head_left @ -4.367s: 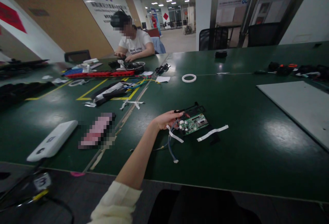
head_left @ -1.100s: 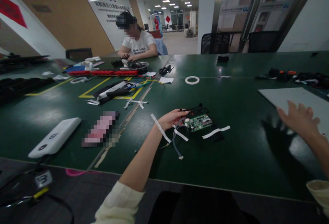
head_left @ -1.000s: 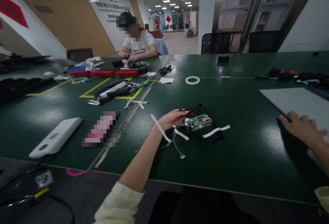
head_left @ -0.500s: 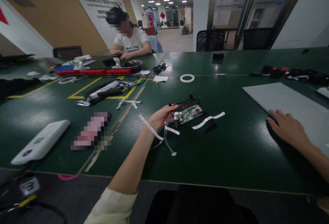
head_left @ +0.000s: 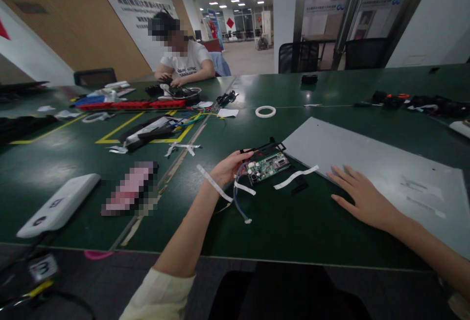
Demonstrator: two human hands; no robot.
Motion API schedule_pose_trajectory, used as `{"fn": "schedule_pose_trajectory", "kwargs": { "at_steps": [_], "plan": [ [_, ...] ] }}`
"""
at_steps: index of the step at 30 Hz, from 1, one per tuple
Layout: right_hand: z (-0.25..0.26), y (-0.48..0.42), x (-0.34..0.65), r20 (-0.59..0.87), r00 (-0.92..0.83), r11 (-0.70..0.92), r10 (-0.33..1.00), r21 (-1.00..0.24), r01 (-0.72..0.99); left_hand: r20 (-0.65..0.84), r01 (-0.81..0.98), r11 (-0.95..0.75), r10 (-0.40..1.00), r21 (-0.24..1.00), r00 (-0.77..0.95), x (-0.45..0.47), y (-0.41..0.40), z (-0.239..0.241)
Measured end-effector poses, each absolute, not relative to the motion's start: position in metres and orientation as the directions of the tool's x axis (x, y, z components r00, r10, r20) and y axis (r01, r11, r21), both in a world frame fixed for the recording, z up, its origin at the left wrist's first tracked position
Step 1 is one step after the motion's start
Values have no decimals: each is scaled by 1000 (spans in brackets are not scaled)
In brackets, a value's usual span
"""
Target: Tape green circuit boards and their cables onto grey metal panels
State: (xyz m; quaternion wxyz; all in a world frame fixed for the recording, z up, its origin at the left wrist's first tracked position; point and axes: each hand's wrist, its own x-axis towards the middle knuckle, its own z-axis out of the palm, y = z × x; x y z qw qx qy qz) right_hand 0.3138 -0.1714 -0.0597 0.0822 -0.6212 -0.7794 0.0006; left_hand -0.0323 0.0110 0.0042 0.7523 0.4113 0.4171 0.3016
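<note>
My left hand (head_left: 229,167) grips a green circuit board (head_left: 270,166) by its left end, just over the table. The board sits in a black frame, and a grey cable (head_left: 239,207) with a white plug hangs from it. A strip of white tape (head_left: 213,183) lies across my left wrist, and another white tape strip (head_left: 296,177) is at the board's right side. With fingers spread, my right hand (head_left: 362,195) rests at the edge of a large light-grey panel (head_left: 382,156) lying on the table.
A white power bank (head_left: 60,205) and a blurred pink item (head_left: 130,188) lie at left. Beyond are a tape roll (head_left: 265,111), a black-and-white bundle (head_left: 150,131) and a red strip (head_left: 147,104). Across the green table (head_left: 279,237) sits a person (head_left: 185,60) handling dark items.
My right hand has moved left, and the grey panel has slid left with it, close to the circuit board. My left hand still grips the board in about the same place.
</note>
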Motion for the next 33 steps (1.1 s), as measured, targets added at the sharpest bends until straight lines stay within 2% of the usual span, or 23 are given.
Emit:
{"fn": "schedule_pose_trajectory", "kwargs": {
  "at_steps": [10,22,26,29,31,33],
  "plan": [
    [-41,-151,290,73,-414,420,907,-192,887,-368,-79,458,795,885,482,-33,8,9],
    [-14,-164,244,57,-592,567,804,-377,733,-339,-76,440,780,895,527,-34,5,10],
    [-5,-170,233,44,-619,565,784,-465,682,-341,-90,452,777,888,530,-33,3,12],
    [-7,-171,230,61,-630,539,774,-584,606,-358,-101,480,763,871,538,-33,1,11],
    [-13,-168,232,70,-582,455,810,-701,549,-365,-104,491,756,865,543,-34,1,10],
    [-18,-162,237,51,-443,292,895,-818,496,-367,-102,493,755,864,543,-34,2,9]
  ]
}}
